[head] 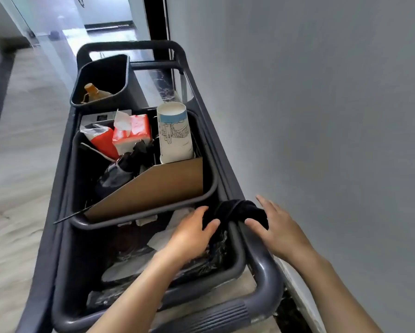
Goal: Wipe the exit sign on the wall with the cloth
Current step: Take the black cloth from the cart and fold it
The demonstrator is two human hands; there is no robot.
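Dark cloth [237, 210] hangs bunched over the cart rail [261, 260], between both hands. Left hand [192, 233], reaching over the near bin [238, 263], has finger and thumb against it; whether that grip pinches is unclear. Right hand [277, 228] is spread open, thumb touching the cloth, whose lower end is hidden

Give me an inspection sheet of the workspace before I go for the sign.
Surface: grey cleaning cart, dark bins aboard.
Job's things: dark cloth draped over the cart's right rail; exit sign not in view.
Clutter: tissue packs, paper cup stack and cardboard sheet in the middle bin; orange-capped bottle in the far bin.
Grippers: left hand pinches the cloth; right hand open, thumb touching it.
Cables: nothing seen.
Surroundings: grey wall on the right, corridor floor on the left.
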